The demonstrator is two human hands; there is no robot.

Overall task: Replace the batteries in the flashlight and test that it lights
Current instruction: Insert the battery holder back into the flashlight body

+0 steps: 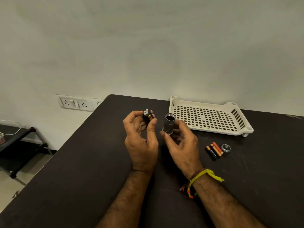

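My left hand (141, 139) holds a small black battery holder (148, 116) upright between thumb and fingers; an orange battery shows in it. My right hand (180, 142) grips the grey metal flashlight body (169, 123), its open end turned up and toward me, dark inside. The two hands are close together above the dark table (82, 170), and the holder and the body are apart. To the right on the table lie three loose batteries (214, 150) side by side, and next to them the round metal tail cap (225, 148).
A white perforated plastic tray (209, 117) stands at the back right of the table. The table's left edge runs diagonally; beyond it are wall sockets (76, 103) and a low black rack (18, 145). The wall is close behind the table.
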